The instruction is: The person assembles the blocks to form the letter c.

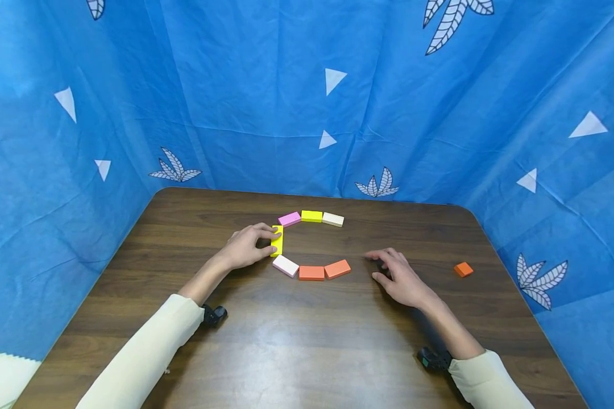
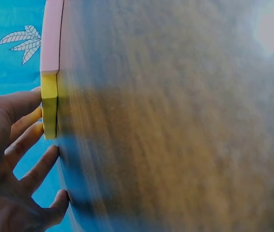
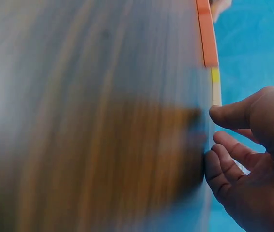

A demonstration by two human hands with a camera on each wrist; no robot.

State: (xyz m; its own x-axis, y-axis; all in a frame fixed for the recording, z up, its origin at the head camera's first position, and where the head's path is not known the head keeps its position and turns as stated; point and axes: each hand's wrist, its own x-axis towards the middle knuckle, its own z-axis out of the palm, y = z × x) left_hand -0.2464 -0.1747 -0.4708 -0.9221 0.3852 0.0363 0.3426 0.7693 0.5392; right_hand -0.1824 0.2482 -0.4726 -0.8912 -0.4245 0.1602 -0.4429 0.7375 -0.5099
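Note:
On the brown table, my left hand [image 1: 247,245] holds a flat yellow block [image 1: 277,241] between thumb and fingertips. The block lies at the left of a curved line of blocks. Beyond it are a pink block [image 1: 289,219], a second yellow block [image 1: 311,216] and a cream block [image 1: 333,219]. On the near side come a pale pink block [image 1: 286,266] and two orange blocks, the middle one [image 1: 312,273] and the end one [image 1: 337,269]. My right hand [image 1: 401,282] is over the table to the right of these, fingers loosely bent, holding nothing.
A lone orange block [image 1: 463,269] lies at the right of the table [image 1: 307,346]. Blue curtain [image 1: 266,102] with leaf and triangle prints hangs along the back and both sides. Each wrist carries a small black camera.

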